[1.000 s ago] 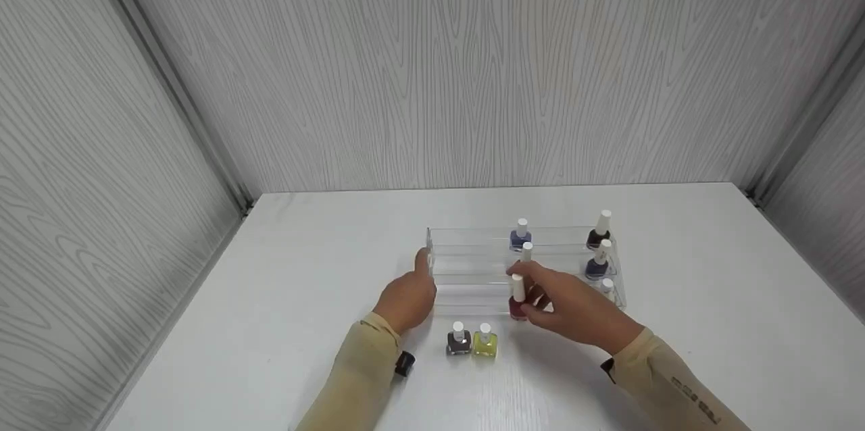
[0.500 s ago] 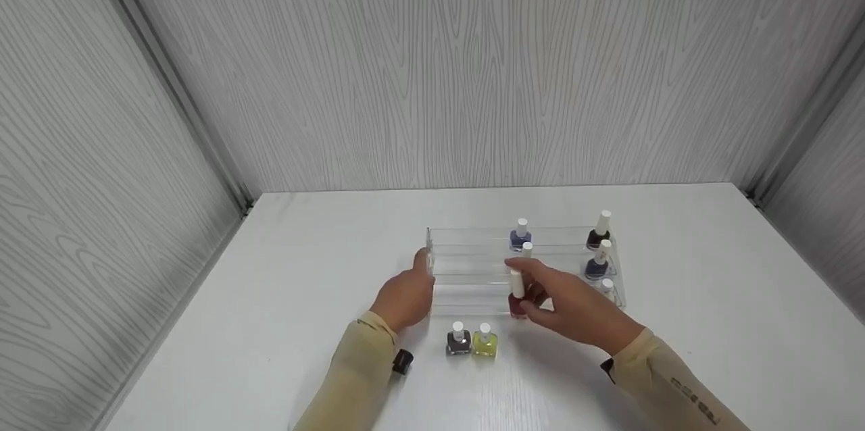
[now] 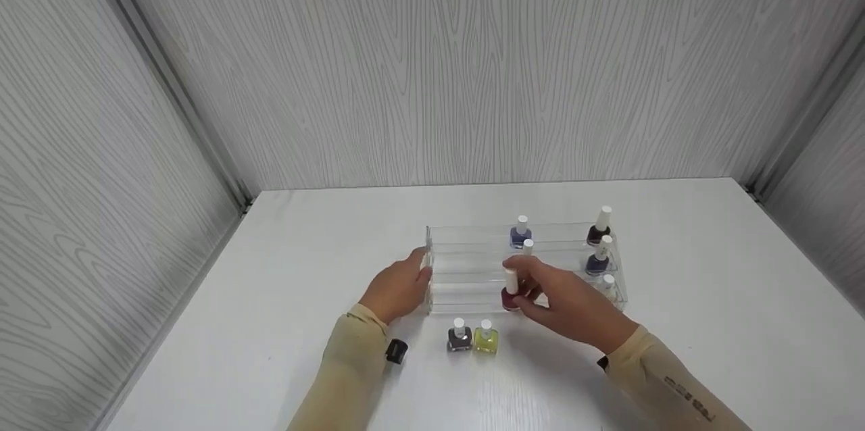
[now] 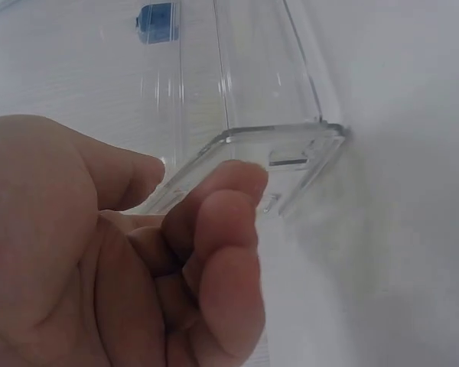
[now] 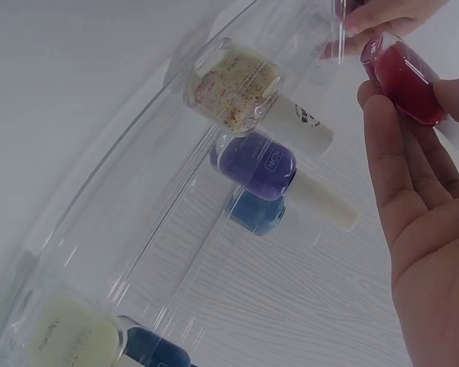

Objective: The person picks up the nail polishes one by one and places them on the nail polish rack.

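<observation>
Walls with a grey woodgrain print stand around a white table, and I'm looking at a clear plastic rack on it, stepped in tiers. Hands next: the left hand is at the rack's left end, fingers loosely bent and close together, gap between thumb and fingertips; can't tell if they're actually pressing the plastic. The right hand has a red bottle of polish pinched between thumb and fingers, cap up, by the front tier around the middle. Can't tell if its base is touching, tbh. A glittery bottle and a purple bottle sit in the rack near that hand, a few more down the right end. A grey bottle and a yellow bottle stand side by side out front. Tiniest bit: one white cap poking up behind the right hand.
</observation>
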The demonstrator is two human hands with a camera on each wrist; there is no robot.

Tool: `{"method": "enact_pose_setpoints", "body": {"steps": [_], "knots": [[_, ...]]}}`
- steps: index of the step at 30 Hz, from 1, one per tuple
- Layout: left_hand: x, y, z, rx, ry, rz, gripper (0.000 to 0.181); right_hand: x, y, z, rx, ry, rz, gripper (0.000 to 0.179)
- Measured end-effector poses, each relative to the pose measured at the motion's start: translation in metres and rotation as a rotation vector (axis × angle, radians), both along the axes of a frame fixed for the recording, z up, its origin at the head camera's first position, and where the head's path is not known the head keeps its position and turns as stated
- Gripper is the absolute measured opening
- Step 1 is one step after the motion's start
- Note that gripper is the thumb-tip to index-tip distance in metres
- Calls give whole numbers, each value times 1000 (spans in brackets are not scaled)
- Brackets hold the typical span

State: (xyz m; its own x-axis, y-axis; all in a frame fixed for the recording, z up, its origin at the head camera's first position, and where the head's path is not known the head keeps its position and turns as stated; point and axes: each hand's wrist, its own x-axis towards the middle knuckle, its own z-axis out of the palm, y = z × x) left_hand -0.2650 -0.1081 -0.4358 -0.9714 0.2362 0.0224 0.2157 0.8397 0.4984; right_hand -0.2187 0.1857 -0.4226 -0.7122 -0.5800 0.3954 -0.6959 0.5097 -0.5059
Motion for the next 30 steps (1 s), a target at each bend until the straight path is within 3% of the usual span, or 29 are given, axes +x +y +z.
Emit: {"method": "enact_pose_setpoints", "body": {"steps": [5, 11, 13, 18, 22, 30], "knots": [[-2, 0, 2, -9, 2, -14, 51, 2, -15, 2, -9, -67, 8, 48], [-2, -1, 2, -34, -14, -8, 50, -8, -35, 6, 18, -177, -11, 51], [-1, -1, 1, -40, -25, -13, 50, -13, -39, 7, 21, -185, -24, 52], [0, -1, -1, -45, -42, -24, 49, -24, -48, 4, 41, -147, -17, 32], [0, -2, -1, -35, -51, -9, 49, -32, -57, -2, 43, -170, -28, 23], [-1, -2, 2, 15, -68, 22, 20, -36, -73, -10, 43, -259, -55, 22]]}}
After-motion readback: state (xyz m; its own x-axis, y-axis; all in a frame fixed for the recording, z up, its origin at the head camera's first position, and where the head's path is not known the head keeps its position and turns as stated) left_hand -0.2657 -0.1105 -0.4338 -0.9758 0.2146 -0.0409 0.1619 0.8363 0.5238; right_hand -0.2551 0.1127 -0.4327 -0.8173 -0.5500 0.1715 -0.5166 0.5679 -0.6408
